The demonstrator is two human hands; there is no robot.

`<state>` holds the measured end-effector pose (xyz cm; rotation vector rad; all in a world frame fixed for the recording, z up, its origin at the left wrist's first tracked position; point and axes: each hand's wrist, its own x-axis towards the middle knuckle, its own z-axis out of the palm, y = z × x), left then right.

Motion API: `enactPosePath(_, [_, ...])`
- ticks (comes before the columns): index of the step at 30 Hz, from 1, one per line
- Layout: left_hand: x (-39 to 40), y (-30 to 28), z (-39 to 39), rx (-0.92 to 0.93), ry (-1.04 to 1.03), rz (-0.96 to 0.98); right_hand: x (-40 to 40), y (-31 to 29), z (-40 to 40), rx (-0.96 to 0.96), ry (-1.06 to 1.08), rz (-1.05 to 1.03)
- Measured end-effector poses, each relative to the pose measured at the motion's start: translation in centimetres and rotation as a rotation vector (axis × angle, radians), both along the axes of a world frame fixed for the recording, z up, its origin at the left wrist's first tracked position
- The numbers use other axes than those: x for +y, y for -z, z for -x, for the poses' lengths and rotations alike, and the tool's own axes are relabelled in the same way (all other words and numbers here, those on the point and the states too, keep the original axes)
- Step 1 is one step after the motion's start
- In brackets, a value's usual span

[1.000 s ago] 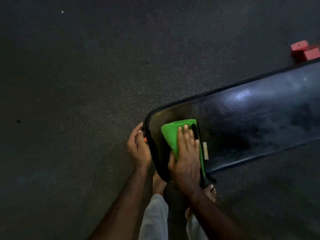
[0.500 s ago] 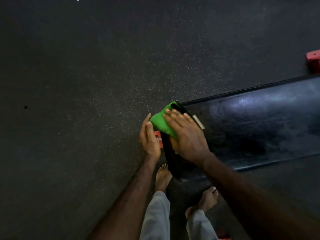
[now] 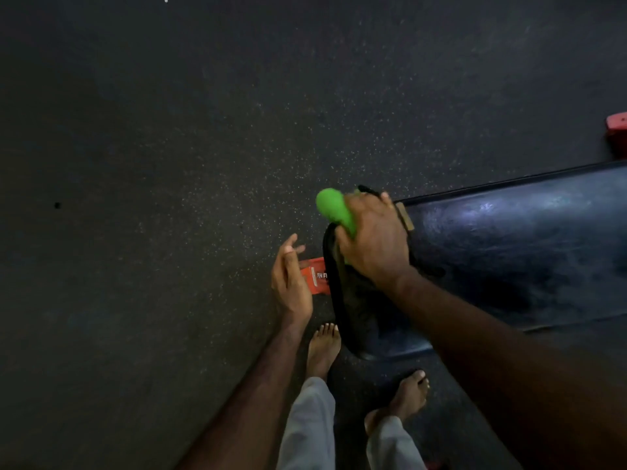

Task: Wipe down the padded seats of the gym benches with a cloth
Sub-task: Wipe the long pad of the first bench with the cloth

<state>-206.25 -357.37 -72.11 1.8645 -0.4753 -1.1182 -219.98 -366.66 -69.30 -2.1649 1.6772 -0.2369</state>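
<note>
Wiping at near end of bench pad: right hand grips bunched green cloth, fingers curled over it, at pad's rounded end/corner; part of cloth sticks out past the edge. Left hand relaxed, fingers loose, holds nothing, just beside pad end above orange frame label. Progress, judged: end section under way; long run of pad toward the right shows sheen, can't tell if wiped. Other benches not in view. Room: speckled floor open to left and ahead; bare feet close under pad end. Red part at far right edge.
</note>
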Motion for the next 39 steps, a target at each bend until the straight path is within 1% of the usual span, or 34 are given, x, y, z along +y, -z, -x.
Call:
enactPosePath(3, [-0.2, 0.3, -0.4, 0.001, -0.006, -0.023, 2.6, 0.1, 1.0, -0.035, -0.374, -0.055])
enactPosePath(4, [-0.4, 0.1, -0.4, -0.004, 0.003, -0.023, 2.4, 0.2, 1.9, -0.036, -0.435, -0.061])
enactPosePath(5, [-0.5, 0.0, -0.4, -0.004, 0.007, -0.018, 1.9, 0.4, 2.6, -0.046, -0.423, -0.039])
enactPosePath(6, [-0.7, -0.3, -0.2, 0.002, 0.005, -0.012, 1.8, 0.4, 2.7, -0.072, -0.342, -0.020])
enactPosePath(8, [-1.1, -0.7, 0.2, 0.018, -0.006, 0.003, 2.8, 0.0, 1.6, -0.118, -0.108, -0.006])
enactPosePath(9, [-1.3, -0.8, 0.4, 0.025, -0.008, 0.016, 4.0, 0.1, 0.9, -0.126, -0.094, -0.011])
enactPosePath(10, [-1.3, -1.0, 0.5, 0.032, -0.004, 0.025, 5.5, 0.1, 0.4, -0.113, -0.190, -0.035])
enactPosePath(12, [-1.1, -1.1, 0.3, 0.038, 0.016, 0.027, 8.0, 0.3, 0.6, -0.016, -0.557, -0.083])
enactPosePath(13, [-0.9, -1.0, 0.1, 0.035, 0.017, 0.026, 8.5, 0.3, 1.3, 0.021, -0.679, -0.107])
enactPosePath(14, [-0.7, -1.0, -0.1, 0.027, 0.009, 0.029, 8.3, 0.3, 2.0, 0.022, -0.720, -0.108])
enactPosePath(15, [-0.5, -0.9, -0.2, 0.025, 0.005, 0.034, 8.1, 0.3, 2.4, 0.003, -0.692, -0.094])
enactPosePath(18, [0.2, -0.9, 0.0, 0.045, 0.038, 0.034, 9.7, 0.1, 1.8, -0.012, -0.456, -0.052])
enactPosePath(19, [0.3, -1.0, 0.1, 0.043, 0.057, 0.032, 11.1, 0.1, 1.4, 0.008, -0.447, -0.044])
enactPosePath(20, [0.4, -1.1, 0.2, 0.037, 0.073, 0.023, 12.5, 0.2, 1.3, 0.032, -0.513, -0.041])
enactPosePath(23, [0.2, -1.3, 0.5, 0.021, 0.072, 0.001, 14.3, -0.1, 2.6, 0.052, -0.818, -0.088])
enactPosePath(24, [0.1, -1.4, 0.5, 0.022, 0.059, 0.002, 13.9, -0.1, 3.2, 0.043, -0.856, -0.075])
enactPosePath(25, [-0.2, -1.5, 0.8, 0.024, 0.057, 0.005, 13.3, 0.0, 3.8, 0.041, -0.845, -0.057])
enactPosePath(28, [-0.4, -1.5, 1.4, 0.024, 0.080, 0.023, 13.5, 0.1, 4.7, 0.043, -0.592, -0.042])
enactPosePath(29, [-0.4, -1.5, 1.6, 0.024, 0.085, 0.029, 14.6, -0.1, 4.7, 0.055, -0.560, -0.068])
enactPosePath(30, [-0.3, -1.5, 1.8, 0.023, 0.083, 0.036, 16.0, -0.1, 4.8, 0.066, -0.598, -0.084])
enactPosePath(32, [-0.2, -1.4, 2.0, 0.032, 0.076, 0.042, 17.9, -0.2, 5.5, 0.100, -0.771, -0.098])
enactPosePath(33, [-0.2, -1.2, 2.2, 0.034, 0.079, 0.040, 18.0, -0.1, 6.3, 0.105, -0.800, -0.085])
enactPosePath(34, [-0.1, -1.1, 2.3, 0.031, 0.079, 0.036, 17.7, 0.1, 7.1, 0.093, -0.764, -0.055])
enactPosePath(35, [-0.1, -1.0, 2.3, 0.023, 0.081, 0.039, 17.5, 0.3, 7.9, 0.080, -0.671, -0.043])
enactPosePath(37, [0.1, -0.9, 2.5, 0.001, 0.083, 0.034, 18.2, 0.3, 8.9, 0.080, -0.418, -0.129])
enactPosePath(38, [0.1, -1.0, 2.7, -0.023, 0.087, 0.027, 19.0, 0.2, 9.2, 0.074, -0.376, -0.162])
enactPosePath(39, [0.3, -1.1, 2.9, -0.052, 0.087, 0.023, 20.0, 0.1, 9.3, 0.086, -0.409, -0.169])
